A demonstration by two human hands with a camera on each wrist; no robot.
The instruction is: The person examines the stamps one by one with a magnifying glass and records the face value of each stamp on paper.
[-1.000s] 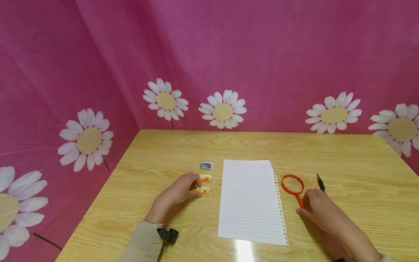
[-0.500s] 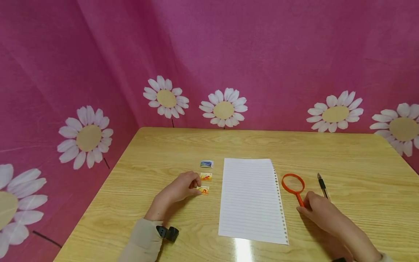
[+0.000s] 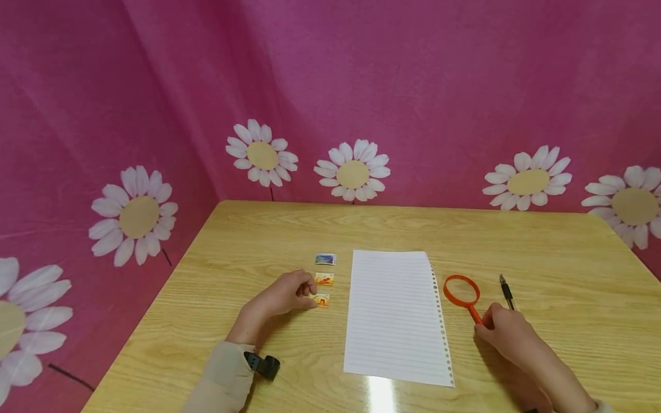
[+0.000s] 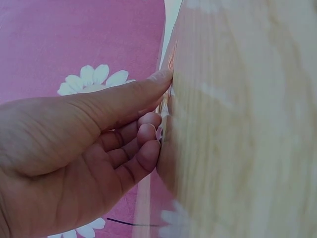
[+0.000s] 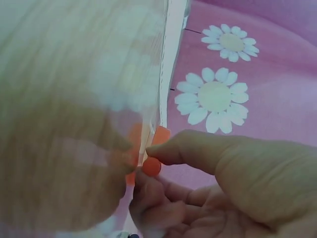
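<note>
In the head view, my left hand (image 3: 286, 293) has its thumb and finger pinched at the left edge of the nearest yellow-orange stamp (image 3: 323, 301). Its other fingers curl under the palm, as the left wrist view shows. Beyond lie a second yellow-red stamp (image 3: 326, 280) and a blue stamp (image 3: 326, 260), making a column. On the other side, my right hand (image 3: 511, 332) grips the handle end of a red-orange magnifying glass (image 3: 474, 315). The right wrist view shows thumb and fingers around its orange handle (image 5: 152, 167), low at the tabletop.
A lined sheet of paper (image 3: 397, 318) with punched holes along its right side lies between the hands. Behind the right hand is a black-capped pen (image 3: 506, 291), partly covered. A pink curtain (image 3: 413, 103) with daisies hangs beyond the wooden table (image 3: 248, 229).
My right hand has drawn back from the pen, uncovering more of it, and its fingers have closed on the magnifying glass handle. The left hand has stayed at the stamp.
</note>
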